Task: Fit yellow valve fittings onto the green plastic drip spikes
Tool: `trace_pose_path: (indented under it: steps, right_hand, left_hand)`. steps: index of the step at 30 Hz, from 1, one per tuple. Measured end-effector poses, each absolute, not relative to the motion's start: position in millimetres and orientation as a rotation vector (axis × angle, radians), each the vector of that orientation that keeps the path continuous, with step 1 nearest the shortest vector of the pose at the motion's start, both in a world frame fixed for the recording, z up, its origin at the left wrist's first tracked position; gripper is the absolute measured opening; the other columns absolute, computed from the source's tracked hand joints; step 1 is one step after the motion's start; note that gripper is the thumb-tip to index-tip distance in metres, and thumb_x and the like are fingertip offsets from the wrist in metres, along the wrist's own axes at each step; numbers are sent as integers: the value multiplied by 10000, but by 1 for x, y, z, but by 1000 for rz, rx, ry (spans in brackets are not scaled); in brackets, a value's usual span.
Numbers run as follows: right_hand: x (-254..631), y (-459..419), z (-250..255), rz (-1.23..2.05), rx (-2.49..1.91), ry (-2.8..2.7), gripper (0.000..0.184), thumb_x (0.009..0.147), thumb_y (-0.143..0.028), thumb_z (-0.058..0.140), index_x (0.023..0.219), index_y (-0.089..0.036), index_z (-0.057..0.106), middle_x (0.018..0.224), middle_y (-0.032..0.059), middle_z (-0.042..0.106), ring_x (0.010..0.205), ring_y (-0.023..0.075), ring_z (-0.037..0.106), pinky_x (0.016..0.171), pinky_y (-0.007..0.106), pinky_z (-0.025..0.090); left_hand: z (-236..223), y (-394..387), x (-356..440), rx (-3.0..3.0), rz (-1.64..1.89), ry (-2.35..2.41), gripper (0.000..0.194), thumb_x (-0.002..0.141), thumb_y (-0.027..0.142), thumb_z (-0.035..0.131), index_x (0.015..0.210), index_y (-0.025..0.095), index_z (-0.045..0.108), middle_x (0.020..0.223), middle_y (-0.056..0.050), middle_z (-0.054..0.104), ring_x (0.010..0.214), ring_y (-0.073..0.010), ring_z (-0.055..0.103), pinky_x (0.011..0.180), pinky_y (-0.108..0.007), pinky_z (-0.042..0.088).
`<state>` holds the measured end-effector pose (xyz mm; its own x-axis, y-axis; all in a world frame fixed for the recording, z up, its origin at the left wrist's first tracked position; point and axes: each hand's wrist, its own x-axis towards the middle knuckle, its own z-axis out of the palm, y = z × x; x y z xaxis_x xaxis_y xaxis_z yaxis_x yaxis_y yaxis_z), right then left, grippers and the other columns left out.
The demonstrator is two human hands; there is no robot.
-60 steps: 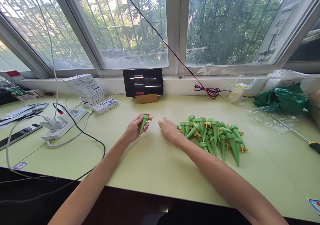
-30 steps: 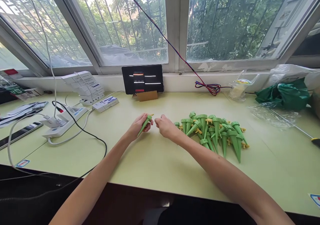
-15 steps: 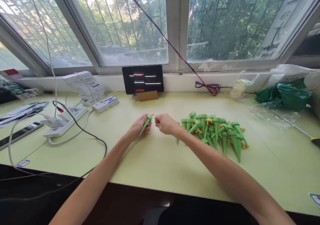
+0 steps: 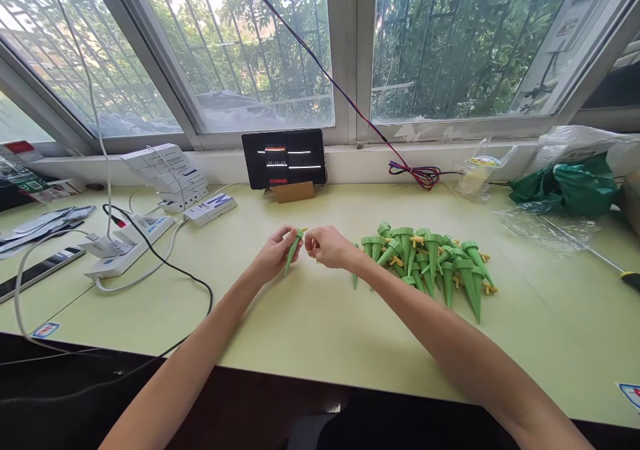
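My left hand (image 4: 277,253) is closed around a green plant watering spike (image 4: 293,251), its ridged cap up and its point angled down toward the table. A small yellow valve juts from the cap, toward my right hand. Close beside that cap, my right hand (image 4: 327,247) has its fingers curled together in a pinch; what they hold, if anything, is hidden. To the right, partly behind my right forearm, lies a pile of similar green spikes (image 4: 434,250) with yellow valves.
A tablet (image 4: 283,160) leans on a cardboard stand at the back. On the left are a power strip (image 4: 133,243) with cables and stacked white boxes (image 4: 167,173). At right lie a green bag (image 4: 565,183), clear plastic and a thin rod (image 4: 583,243). The table's front edge runs below my forearms.
My right hand has moved slightly left, closer to the spike's cap and valve. The spike in my left hand has turned a little more upright. The pile is unchanged.
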<state>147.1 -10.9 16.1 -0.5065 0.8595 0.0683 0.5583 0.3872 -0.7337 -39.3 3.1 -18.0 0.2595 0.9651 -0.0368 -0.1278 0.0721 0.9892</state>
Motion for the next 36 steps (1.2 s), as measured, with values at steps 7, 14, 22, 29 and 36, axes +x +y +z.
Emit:
trace_pose_path:
  steps: [7,14,22,29,36]
  right_hand:
    - [149,-9,18,953,-1198,-2165,198,811,-7,539,851,-147,674,749,17,658,617,99,582,531,175,412]
    - [150,-8,18,1039,-1222,-2105,101,895,-75,556,869,-155,613,675,-3,624,522,82,569,480,168,414]
    - [149,-7,17,1064,-1232,-2135,82,916,-102,567,957,-170,588,630,-16,623,553,108,608,505,181,440]
    - [149,-8,17,1059,-1252,-2146,97,899,-88,579,947,-171,597,640,-14,633,574,118,632,547,192,479]
    - [147,-5,9,1098,-1189,-2126,111,868,-72,582,894,-180,578,651,-19,616,556,108,624,480,176,447]
  left_hand:
    - [-18,4,-40,1222,1026,854,339,886,482,660,805,167,561,637,21,527,471,-69,409,457,-206,337]
    - [-20,2,-39,1170,936,894,353,914,464,611,748,163,529,617,18,483,448,-70,382,427,-202,291]
    - [-19,0,-42,1268,793,915,347,983,482,475,916,160,585,501,34,423,437,-89,322,441,-201,280]
    - [-21,0,-42,1315,733,978,403,982,549,440,870,181,558,472,42,398,425,-81,254,421,-201,219]
    - [-18,-1,-43,1363,761,987,370,918,556,588,917,186,606,571,59,360,440,-47,203,415,-189,147]
